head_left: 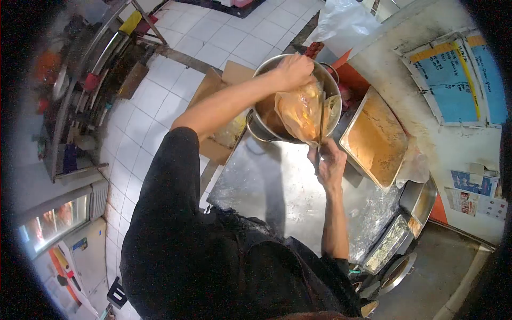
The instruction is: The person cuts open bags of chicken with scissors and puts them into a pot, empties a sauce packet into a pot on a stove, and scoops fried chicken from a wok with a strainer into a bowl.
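My left hand (pixel 296 72) is closed on the top of a clear plastic bag (pixel 296 113), holding it over a large metal pot (pixel 264 101). Orange-brown, wet-looking food shows through the plastic. In my right hand (pixel 333 162), at the near side of the pot, is a knife (pixel 321 120) with a dark handle. Its long, thin blade points away from me, along the right side of the bag. Whether the blade touches the plastic, I cannot tell. The bag hides much of the pot's inside.
A metal worktop (pixel 256 184) lies under my arms. To the right of the pot sits a deep tray (pixel 354 120) of orange-brown sauce, with smaller metal containers nearer me. A cardboard box (pixel 205 96) stands left of the pot. Papers (pixel 442 85) hang on the right wall.
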`<action>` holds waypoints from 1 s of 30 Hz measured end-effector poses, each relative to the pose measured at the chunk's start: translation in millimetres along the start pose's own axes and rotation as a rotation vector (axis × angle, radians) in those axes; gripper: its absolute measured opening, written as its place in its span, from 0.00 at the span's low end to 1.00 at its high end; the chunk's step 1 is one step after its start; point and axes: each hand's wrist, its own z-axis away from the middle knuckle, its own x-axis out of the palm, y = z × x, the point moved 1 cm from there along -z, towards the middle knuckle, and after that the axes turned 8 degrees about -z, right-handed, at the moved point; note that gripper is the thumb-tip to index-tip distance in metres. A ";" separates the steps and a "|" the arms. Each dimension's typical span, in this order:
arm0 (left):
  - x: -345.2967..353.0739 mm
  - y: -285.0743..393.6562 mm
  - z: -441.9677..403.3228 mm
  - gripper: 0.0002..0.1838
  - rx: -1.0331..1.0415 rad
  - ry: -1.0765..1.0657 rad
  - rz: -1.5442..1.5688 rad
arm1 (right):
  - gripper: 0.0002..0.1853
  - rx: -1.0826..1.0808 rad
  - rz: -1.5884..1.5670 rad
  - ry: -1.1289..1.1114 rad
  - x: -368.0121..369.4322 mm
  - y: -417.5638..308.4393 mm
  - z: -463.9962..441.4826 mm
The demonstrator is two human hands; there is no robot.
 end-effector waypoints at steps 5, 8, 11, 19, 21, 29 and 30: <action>7.1 -4.0 1.2 0.19 -0.206 -0.289 0.058 | 0.11 -0.092 -0.145 0.094 3.0 33.4 14.9; -8.6 -11.6 3.3 0.18 -0.084 -0.289 0.071 | 0.11 -0.045 -0.114 0.102 13.5 26.2 18.2; 23.6 -17.8 7.3 0.12 0.069 -0.004 0.145 | 0.10 -0.042 -0.119 0.103 19.5 24.7 15.7; -31.6 -19.0 28.6 0.09 0.203 0.134 0.572 | 0.09 0.030 -0.421 0.220 9.4 22.0 14.3; -47.5 -16.5 38.5 0.08 0.216 0.184 0.559 | 0.08 0.041 -0.438 0.252 8.1 18.3 10.7; -103.1 2.9 48.8 0.06 0.263 0.445 0.563 | 0.08 0.047 -0.453 0.299 7.0 10.3 -16.4; -111.8 4.4 47.4 0.06 0.265 0.445 0.566 | 0.09 0.071 -0.442 0.317 6.9 11.7 -20.7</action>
